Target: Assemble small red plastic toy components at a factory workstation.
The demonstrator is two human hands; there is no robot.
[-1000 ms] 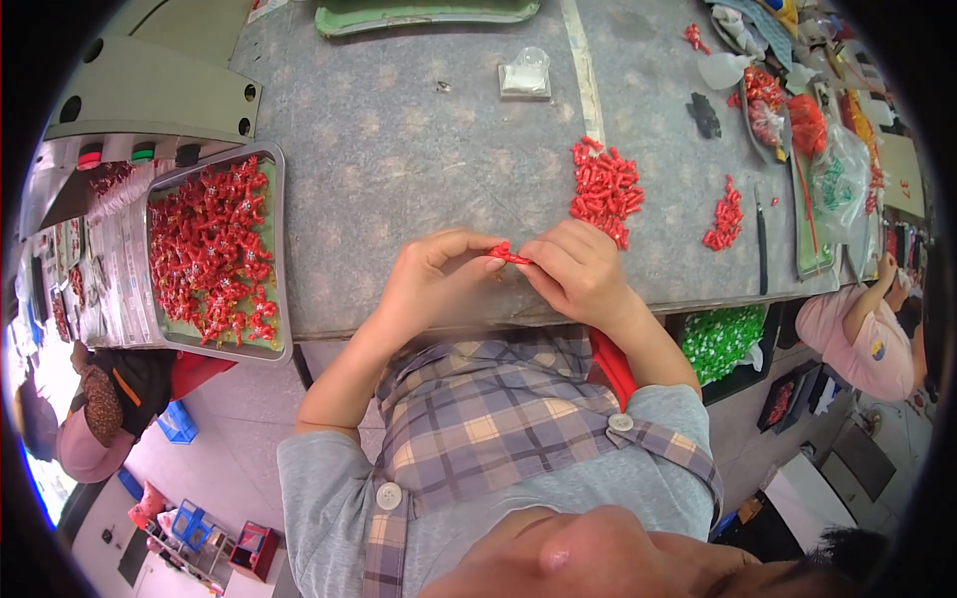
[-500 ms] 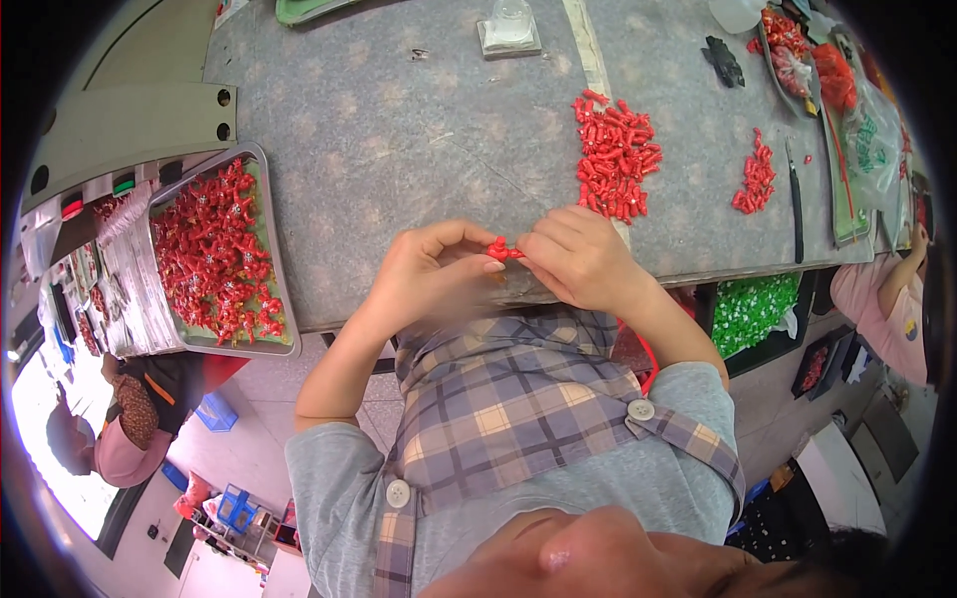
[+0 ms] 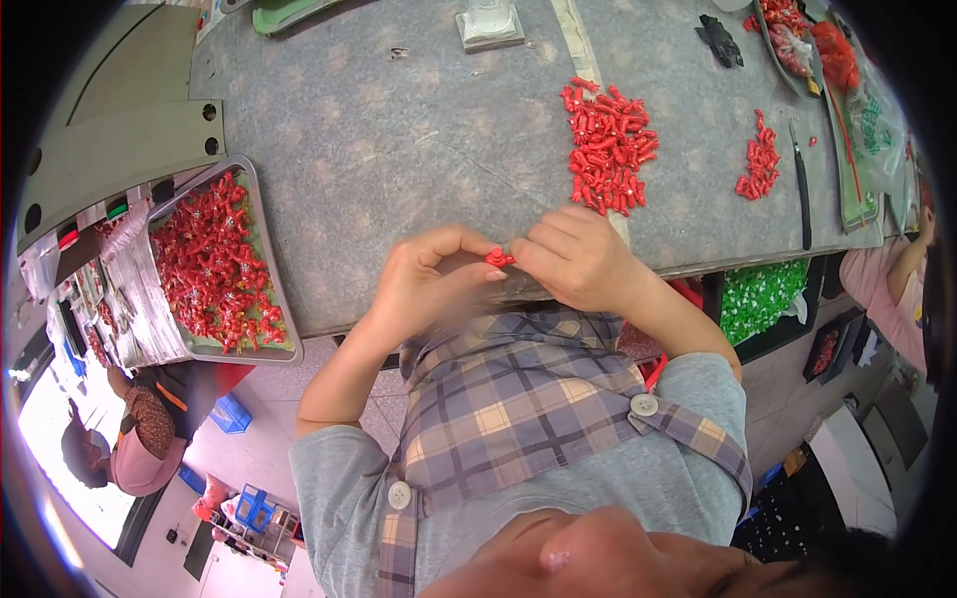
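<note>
Just above the near table edge, my left hand (image 3: 431, 274) pinches a small red plastic figure piece (image 3: 498, 257) between thumb and forefinger. The fingers of my right hand (image 3: 581, 257) are closed on the right end of the same piece, and they partly hide it. Whether it is one part or two joined ones is too small to tell. Beyond my right hand lies a pile of small red pieces (image 3: 610, 149). A smaller group of red pieces (image 3: 760, 159) is farther right.
A metal tray (image 3: 274, 254) full of red figures stands at the left table edge. To the right lie a dark-handled knife (image 3: 802, 189) and a black scrap (image 3: 720, 42). Green pieces (image 3: 763, 304) fill a container below the table edge. Other people sit at far left and far right.
Both hands still hold the red piece, with my right hand slightly farther left. The whole view has shifted a little.
</note>
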